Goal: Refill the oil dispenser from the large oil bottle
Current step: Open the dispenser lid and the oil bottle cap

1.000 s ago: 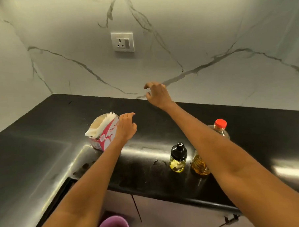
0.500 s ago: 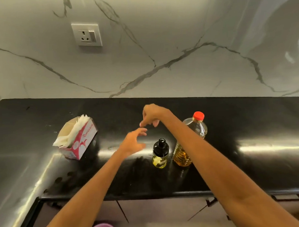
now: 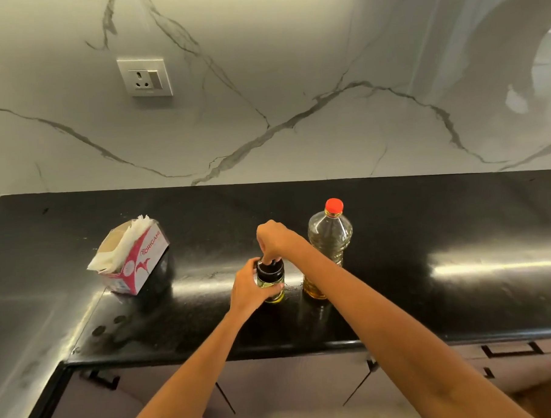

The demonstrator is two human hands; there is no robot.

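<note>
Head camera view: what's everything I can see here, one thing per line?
oil dispenser: one, clear glass with black top, a little yellow oil, front middle of the counter
large oil bottle: one, clear with red cap, amber oil low inside, upright just right of the dispenser
tissue box: one, pink and white, open, left on the counter
counter: one, glossy black
wall socket: one, white, on the marble wall
cabinet doors: several, pale, black handles, below the counter
left hand: one, grips the dispenser's body
right hand: one, pinches the dispenser's top
</note>
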